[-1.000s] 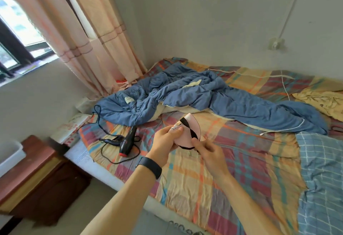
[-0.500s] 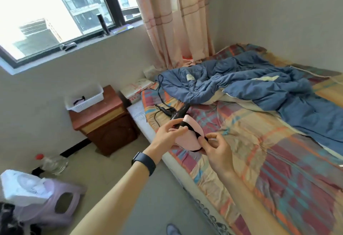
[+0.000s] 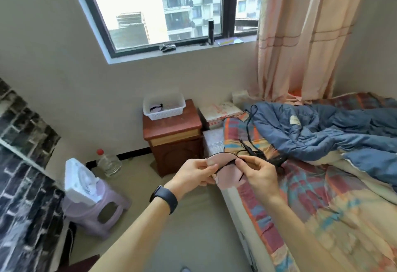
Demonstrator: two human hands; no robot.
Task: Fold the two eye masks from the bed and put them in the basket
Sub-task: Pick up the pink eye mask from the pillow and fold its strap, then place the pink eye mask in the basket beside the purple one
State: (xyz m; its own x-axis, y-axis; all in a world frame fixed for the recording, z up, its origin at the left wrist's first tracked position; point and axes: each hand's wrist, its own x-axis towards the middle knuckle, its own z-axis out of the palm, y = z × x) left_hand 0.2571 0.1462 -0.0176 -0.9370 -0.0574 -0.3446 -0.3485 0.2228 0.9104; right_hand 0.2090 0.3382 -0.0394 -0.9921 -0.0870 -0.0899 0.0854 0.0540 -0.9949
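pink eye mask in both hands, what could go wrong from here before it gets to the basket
The folded pink eye mask is pinched by the left hand and right hand with its black elastic strap loose across it; letting go with either hand could let it spring open. The white slotted plastic basket sits apart on the reddish wooden nightstand, so a toss might miss. Something dark already lies inside.

left hand (image 3: 196, 173) + right hand (image 3: 256, 173): pinching pink eye mask (image 3: 227, 177) (black strap) | basket (image 3: 163, 106): on nightstand (image 3: 174, 134)
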